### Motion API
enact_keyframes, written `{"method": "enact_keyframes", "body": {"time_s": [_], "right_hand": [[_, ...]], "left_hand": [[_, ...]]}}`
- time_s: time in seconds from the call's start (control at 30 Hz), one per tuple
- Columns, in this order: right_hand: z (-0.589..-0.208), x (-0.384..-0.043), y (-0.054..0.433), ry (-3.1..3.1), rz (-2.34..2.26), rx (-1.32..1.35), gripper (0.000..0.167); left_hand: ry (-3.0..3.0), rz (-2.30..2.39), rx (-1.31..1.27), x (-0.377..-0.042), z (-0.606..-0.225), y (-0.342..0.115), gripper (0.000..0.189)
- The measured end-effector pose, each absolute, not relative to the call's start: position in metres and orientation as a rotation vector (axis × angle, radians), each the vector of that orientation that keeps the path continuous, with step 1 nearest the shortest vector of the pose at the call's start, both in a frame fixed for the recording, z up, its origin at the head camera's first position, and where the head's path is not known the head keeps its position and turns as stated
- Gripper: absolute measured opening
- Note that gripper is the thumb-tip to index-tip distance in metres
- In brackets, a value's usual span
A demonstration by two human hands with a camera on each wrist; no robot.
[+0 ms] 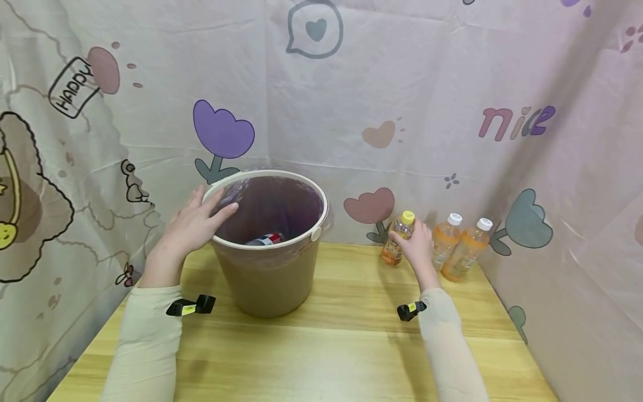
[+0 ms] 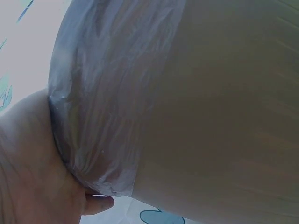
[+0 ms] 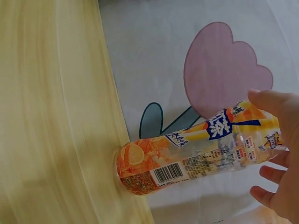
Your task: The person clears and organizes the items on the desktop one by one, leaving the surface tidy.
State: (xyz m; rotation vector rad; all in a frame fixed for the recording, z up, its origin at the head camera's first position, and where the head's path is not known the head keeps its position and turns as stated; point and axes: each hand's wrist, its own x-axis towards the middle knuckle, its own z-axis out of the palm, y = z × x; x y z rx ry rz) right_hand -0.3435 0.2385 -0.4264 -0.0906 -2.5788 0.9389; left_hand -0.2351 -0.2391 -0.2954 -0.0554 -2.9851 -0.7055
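Note:
My right hand (image 1: 418, 244) grips a clear plastic drink bottle (image 1: 393, 249) with a yellow cap and a bit of orange at its base. In the right wrist view, the thumb and curled fingers are around the upper part of this bottle (image 3: 187, 154), whose label shows orange slices and a barcode; its base is close to the tabletop. With fingers spread, my left hand (image 1: 188, 226) rests on the near left rim of a brown bin (image 1: 271, 282) lined with a thin clear bag (image 2: 107, 93). Inside the bin lies a bottle (image 1: 266, 240) with a red and dark label.
Two orange drink bottles with white caps, one (image 1: 446, 240) just right of my right hand and another (image 1: 467, 251) beside it, stand near the table's back right corner. The wooden table (image 1: 321, 357) meets a patterned cloth backdrop (image 1: 311, 111) behind and at both sides.

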Motion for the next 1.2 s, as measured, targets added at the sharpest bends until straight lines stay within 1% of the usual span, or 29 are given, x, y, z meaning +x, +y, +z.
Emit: {"method": "enact_keyframes", "body": {"time_s": [0.4,0.8,1.2], "right_hand": [[-0.420,-0.328,0.226,-2.592,0.855,0.107,0.073],[-0.389,-0.304,0.204,-2.617,0.803,0.280,0.073],[-0.349,-0.287,0.179,-2.430,0.677,0.493,0.074]], "left_hand": [[-2.974,-0.711,-0.066,-0.238,-0.298,-0.241,0.085],[-2.976,-0.711,-0.068,-0.237,-0.297,-0.241,0.085],[-2.963,-0.714,-0.074,-0.238,-0.299,-0.241,0.085]]}}
